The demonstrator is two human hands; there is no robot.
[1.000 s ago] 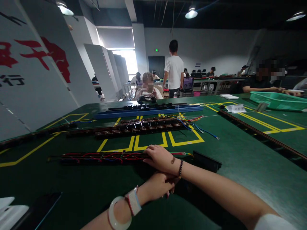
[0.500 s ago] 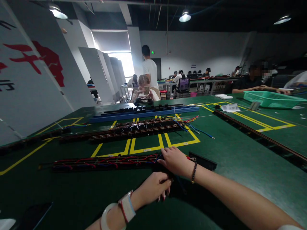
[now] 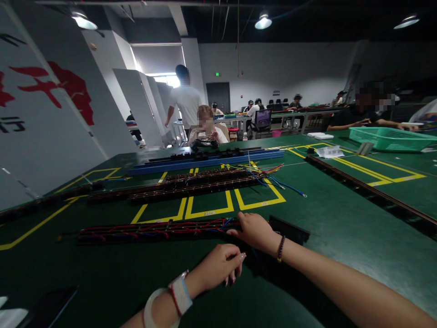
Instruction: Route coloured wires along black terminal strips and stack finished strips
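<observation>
A long black rail (image 3: 143, 231), strung with red and blue wires, lies crosswise on the table in front of me. My right hand (image 3: 256, 231) is closed over its right part, palm down; the far fingers are hidden. Blue wire shows just left of those fingers. Beyond this hand a black channel-shaped end piece (image 3: 290, 230) sticks out to the right. My left hand (image 3: 221, 264) is nearer to me, below the rail, its fingers curled and the thumb close to them. Whatever those fingers hold, if anything, cannot be made out.
Behind lie more dark wired rails (image 3: 191, 187) with loose lugged wires, then blue rails (image 3: 211, 159). Another long rail (image 3: 368, 193) runs along the right. A green basket (image 3: 392, 140) stands at back right. A dark flat object (image 3: 51, 307) sits at lower left. A person sits opposite.
My right hand has shifted slightly right along the rail, uncovering more blue wire. My left hand has stayed almost in place, now a little apart from the right. A standing person behind moved left.
</observation>
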